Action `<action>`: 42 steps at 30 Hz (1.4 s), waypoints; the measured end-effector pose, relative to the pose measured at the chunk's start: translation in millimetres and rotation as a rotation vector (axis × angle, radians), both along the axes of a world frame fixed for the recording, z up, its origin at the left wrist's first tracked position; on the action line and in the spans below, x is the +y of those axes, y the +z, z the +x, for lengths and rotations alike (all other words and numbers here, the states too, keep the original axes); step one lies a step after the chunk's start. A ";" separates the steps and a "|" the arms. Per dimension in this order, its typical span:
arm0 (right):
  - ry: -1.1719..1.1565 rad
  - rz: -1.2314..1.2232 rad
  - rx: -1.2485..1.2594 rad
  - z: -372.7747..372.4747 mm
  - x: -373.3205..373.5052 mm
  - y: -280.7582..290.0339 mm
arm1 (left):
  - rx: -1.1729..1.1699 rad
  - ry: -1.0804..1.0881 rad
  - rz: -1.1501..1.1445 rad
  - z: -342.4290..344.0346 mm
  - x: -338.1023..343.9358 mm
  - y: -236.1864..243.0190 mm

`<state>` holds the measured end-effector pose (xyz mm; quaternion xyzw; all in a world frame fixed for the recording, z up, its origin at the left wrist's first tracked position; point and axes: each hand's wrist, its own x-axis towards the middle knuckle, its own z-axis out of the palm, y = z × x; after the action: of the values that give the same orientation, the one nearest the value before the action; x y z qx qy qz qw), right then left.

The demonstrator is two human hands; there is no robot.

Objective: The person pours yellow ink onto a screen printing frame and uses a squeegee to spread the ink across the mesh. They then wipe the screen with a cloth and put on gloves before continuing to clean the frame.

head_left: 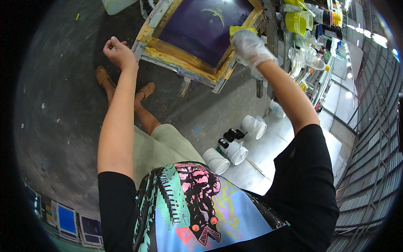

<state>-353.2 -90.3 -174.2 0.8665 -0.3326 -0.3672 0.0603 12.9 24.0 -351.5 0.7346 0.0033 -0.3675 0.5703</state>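
A screen-printing frame [180, 52] with a yellow-stained wooden border lies ahead of me. Its dark purple mesh [193, 31] bears a pale, leaf-like design [214, 16]. My right hand [252, 46], in a clear plastic glove, grips a yellow rag [242, 30] at the frame's right border. The rag is bunched up, and the fingers around it are partly hidden by the glove. My left hand [120, 53] is bare and hangs just off the frame's left side, its fingers curled in with nothing visible in them.
On the right, a cluttered bench holds a yellow tub [296, 23], a clear bottle [312, 59] and other containers. White buckets [216, 161] stand on the floor at lower right. A whitish container [119, 5] sits at the top left. Several framed screens [67, 222] lean at lower left.
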 end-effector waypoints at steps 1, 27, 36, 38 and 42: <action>0.045 0.021 -0.070 -0.9 22.5 -4.5 | 0.009 0.014 0.009 1.6 1.1 2.7; -1.272 0.481 -0.746 52.1 114.1 58.7 | 0.015 -0.007 0.028 -0.8 1.0 5.9; -0.690 0.385 -0.910 130.0 115.7 -14.0 | 0.106 0.030 -0.014 -0.9 -0.1 11.3; -0.645 0.371 -0.894 167.6 104.7 -24.2 | 0.135 0.055 -0.019 -1.4 -0.7 11.7; -0.602 0.397 -0.858 223.8 84.0 -47.9 | 0.182 0.081 -0.042 -1.9 -1.1 6.8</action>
<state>-129.5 -6.3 -222.1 0.7998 -0.4846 -0.0381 -0.3523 11.0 22.9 -344.7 0.6852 0.0771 -0.4095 0.5975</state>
